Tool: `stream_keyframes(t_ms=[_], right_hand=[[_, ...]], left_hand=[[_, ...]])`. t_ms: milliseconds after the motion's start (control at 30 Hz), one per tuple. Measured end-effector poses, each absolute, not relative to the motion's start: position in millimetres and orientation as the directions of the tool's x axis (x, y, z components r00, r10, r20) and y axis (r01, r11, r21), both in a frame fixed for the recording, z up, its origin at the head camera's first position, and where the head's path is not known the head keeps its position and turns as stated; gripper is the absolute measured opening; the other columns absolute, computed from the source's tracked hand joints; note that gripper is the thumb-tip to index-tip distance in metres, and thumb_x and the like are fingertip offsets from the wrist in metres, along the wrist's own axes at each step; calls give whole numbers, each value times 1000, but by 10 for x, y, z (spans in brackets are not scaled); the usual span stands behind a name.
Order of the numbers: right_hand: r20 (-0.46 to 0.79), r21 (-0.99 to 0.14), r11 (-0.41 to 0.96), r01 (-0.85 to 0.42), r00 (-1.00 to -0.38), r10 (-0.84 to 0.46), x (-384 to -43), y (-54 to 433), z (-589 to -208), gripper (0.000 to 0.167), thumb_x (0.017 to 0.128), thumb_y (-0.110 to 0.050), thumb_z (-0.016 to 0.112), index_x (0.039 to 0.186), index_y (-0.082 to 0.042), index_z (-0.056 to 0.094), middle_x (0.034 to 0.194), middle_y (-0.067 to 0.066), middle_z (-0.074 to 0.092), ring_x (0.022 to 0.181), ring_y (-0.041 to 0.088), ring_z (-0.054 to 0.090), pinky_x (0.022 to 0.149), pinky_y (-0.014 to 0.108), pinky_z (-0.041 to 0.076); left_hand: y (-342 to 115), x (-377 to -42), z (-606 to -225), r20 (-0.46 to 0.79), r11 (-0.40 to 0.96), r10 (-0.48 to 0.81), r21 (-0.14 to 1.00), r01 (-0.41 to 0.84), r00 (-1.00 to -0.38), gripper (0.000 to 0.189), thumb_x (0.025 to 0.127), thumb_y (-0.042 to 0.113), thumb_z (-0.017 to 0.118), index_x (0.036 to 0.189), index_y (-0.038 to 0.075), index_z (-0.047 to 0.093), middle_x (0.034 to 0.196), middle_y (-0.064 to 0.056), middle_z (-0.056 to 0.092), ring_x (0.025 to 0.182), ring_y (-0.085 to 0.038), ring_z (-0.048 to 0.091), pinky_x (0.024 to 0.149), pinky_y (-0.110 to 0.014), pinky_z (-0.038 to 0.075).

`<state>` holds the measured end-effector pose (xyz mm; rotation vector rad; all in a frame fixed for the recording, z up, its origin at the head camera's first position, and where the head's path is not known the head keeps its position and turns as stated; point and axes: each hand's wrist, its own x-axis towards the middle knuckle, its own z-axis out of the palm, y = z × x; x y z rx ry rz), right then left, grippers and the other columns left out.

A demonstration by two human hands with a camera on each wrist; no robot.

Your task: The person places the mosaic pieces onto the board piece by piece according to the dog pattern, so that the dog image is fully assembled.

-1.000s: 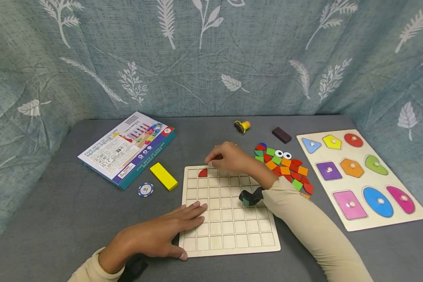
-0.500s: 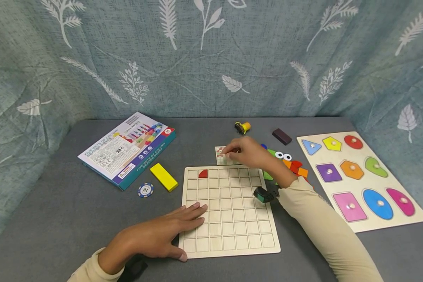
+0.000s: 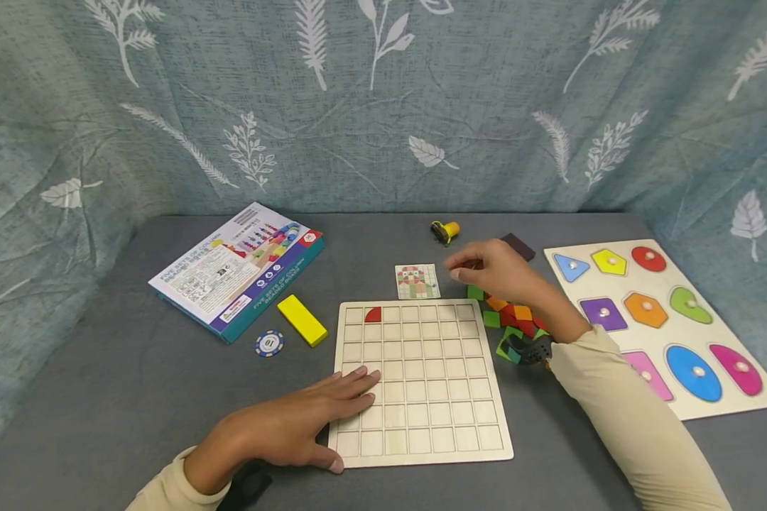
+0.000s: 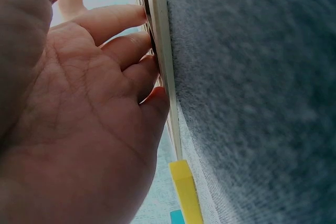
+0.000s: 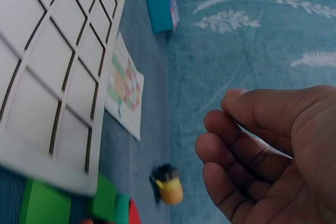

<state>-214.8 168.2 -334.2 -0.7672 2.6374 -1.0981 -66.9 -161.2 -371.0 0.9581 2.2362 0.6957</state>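
Note:
My left hand (image 3: 297,419) lies with fingers spread on the left part of a wooden grid board (image 3: 415,376), its thumb at the near left corner. In the left wrist view, the fingertips (image 4: 137,13) touch the board's surface. One red quarter-circle tile (image 3: 373,314) sits in a cell of the far row. My right hand (image 3: 505,273) hovers beyond the board's far right corner, fingers loosely bent and nothing between them. Just left of it lies a small printed pattern card (image 3: 417,282). Below the hand are loose green, orange and red tiles (image 3: 508,316), partly hidden by the arm.
A shape puzzle board (image 3: 665,323) with knobbed pieces lies to the right. On the left are a boxed game (image 3: 236,270), a yellow block (image 3: 302,321) and a poker chip (image 3: 270,343). Farther back stand a small yellow figure (image 3: 445,232) and a dark block (image 3: 518,246).
My right hand has moved right from the board's far edge, over the card, toward the tile pile, uncovering the card. The left hand stays in place on the board.

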Motion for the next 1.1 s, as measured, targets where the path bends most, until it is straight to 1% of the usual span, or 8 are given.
stream_keyframes(t_ms=[133, 333, 400, 467, 600, 700, 933, 1100], right_hand=[[13, -693, 621, -368, -867, -499, -2116, 1834, -3315, 23, 95, -8, 62, 116, 0, 70, 109, 10, 68, 84, 24, 59, 69, 36, 49], [-26, -691, 654, -308, -894, -448, -2086, 2028, -3332, 23, 96, -10, 62, 116, -2, 70, 104, 8, 68, 68, 23, 51, 56, 31, 42], [-33, -689, 662, -297, -898, -438, -2086, 2094, -3358, 23, 96, -10, 61, 116, -1, 69, 103, 8, 69, 66, 22, 49, 55, 31, 41], [-34, -682, 667, -300, -898, -439, -2087, 2158, -3394, 24, 96, -11, 61, 117, 0, 69, 103, 9, 69, 68, 22, 51, 57, 30, 42], [-50, -660, 690, -298, -899, -436, -2073, 2277, -3442, 27, 97, -11, 60, 119, 3, 67, 103, 11, 70, 77, 21, 58, 64, 32, 48], [-61, -635, 715, -291, -904, -423, -2063, 2349, -3431, 28, 97, -11, 60, 120, 3, 66, 103, 11, 68, 82, 22, 60, 68, 34, 49], [-72, -593, 760, -267, -922, -381, -2038, 2484, -3450, 25, 95, -10, 62, 115, 5, 68, 101, 12, 70, 81, 22, 60, 69, 34, 50], [-83, -575, 773, -269, -920, -382, -2020, 2567, -3532, 28, 96, -9, 61, 118, 7, 65, 101, 13, 69, 85, 24, 63, 73, 37, 52]], left_hand=[[-1607, -659, -3698, -312, 602, 769, 650, 465, -558, 84, 79, 24, 81, 150, 10, 38, 162, 9, 12, 147, -17, 3, 116, -46, 15], [-1618, -642, -3699, -305, 603, 767, 644, 471, -564, 84, 80, 24, 81, 150, 10, 38, 162, 9, 12, 147, -17, 4, 117, -45, 14], [-1620, -643, -3698, -301, 600, 770, 644, 476, -563, 83, 80, 24, 81, 150, 9, 38, 162, 9, 12, 147, -17, 4, 117, -45, 14], [-1621, -644, -3695, -296, 596, 773, 643, 481, -562, 83, 80, 24, 81, 150, 9, 38, 162, 8, 12, 148, -17, 4, 117, -45, 14], [-1616, -644, -3688, -291, 589, 778, 646, 485, -557, 83, 80, 23, 81, 149, 8, 38, 162, 7, 13, 148, -18, 4, 117, -45, 14], [-1611, -651, -3696, -291, 589, 778, 647, 484, -557, 82, 80, 24, 80, 149, 8, 38, 162, 7, 12, 148, -17, 4, 117, -45, 14], [-1611, -657, -3700, -280, 585, 783, 636, 504, -555, 83, 80, 22, 81, 149, 6, 39, 162, 5, 13, 148, -19, 5, 117, -43, 13], [-1612, -644, -3694, -298, 598, 773, 637, 487, -559, 82, 80, 24, 81, 149, 8, 39, 161, 7, 14, 147, -17, 5, 117, -43, 14]])
